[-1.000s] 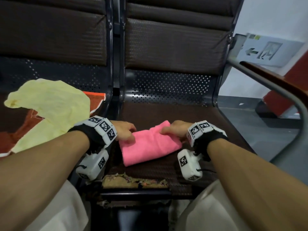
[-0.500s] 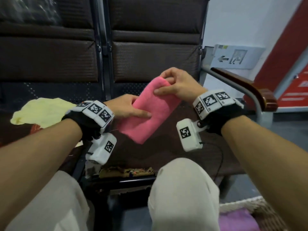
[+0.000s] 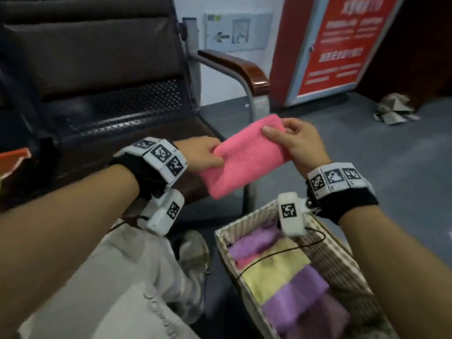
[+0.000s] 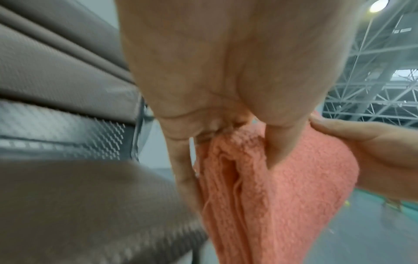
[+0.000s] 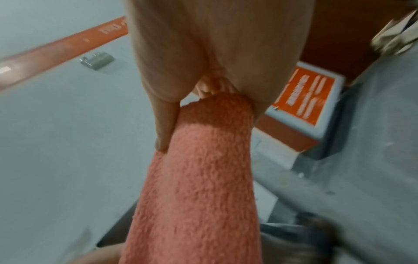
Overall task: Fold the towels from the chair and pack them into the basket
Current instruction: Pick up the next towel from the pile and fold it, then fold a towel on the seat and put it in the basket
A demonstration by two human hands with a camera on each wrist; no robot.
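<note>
Folded pink terry towel held in the air between both hands, above the near end of the woven wicker basket.

The left hand pinches one end of it, thumb on top; the right hand clamps the other end. The basket on the floor holds folded purple and yellow towels. The dark brown padded chair stands to the left.

A red notice board with pale lettering stands at the far right against the wall. Left of it, a grey wall sign bears an arrow pointing left. Crumpled paper lies on the grey floor at the far right, near the board's foot.
</note>
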